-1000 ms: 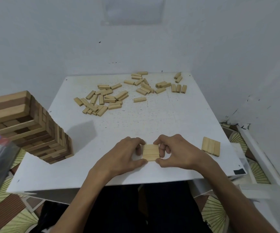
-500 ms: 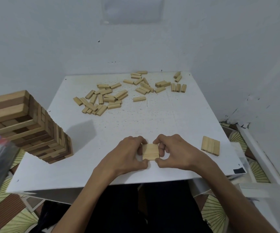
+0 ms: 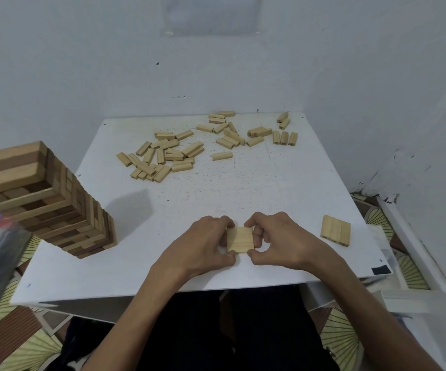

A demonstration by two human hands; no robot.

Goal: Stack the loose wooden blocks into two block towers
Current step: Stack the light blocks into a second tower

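Head view: at the near edge of the white table (image 3: 216,199), the left hand (image 3: 203,246) and right hand (image 3: 283,241) pinch a small block stack (image 3: 240,239) between them. Rightward lies a three-block row (image 3: 335,230), leftward a tall tower (image 3: 42,199); loose blocks (image 3: 168,153) scatter beyond.

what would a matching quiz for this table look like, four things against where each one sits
Things:
1. tall tower
2. loose blocks
3. flat three-block row
4. small block layer

Places:
A. pinched between the left hand and the right hand
B. left edge of the table
C. scattered across the far side
D. near right corner, untouched

Pairs: 1-B, 2-C, 3-D, 4-A
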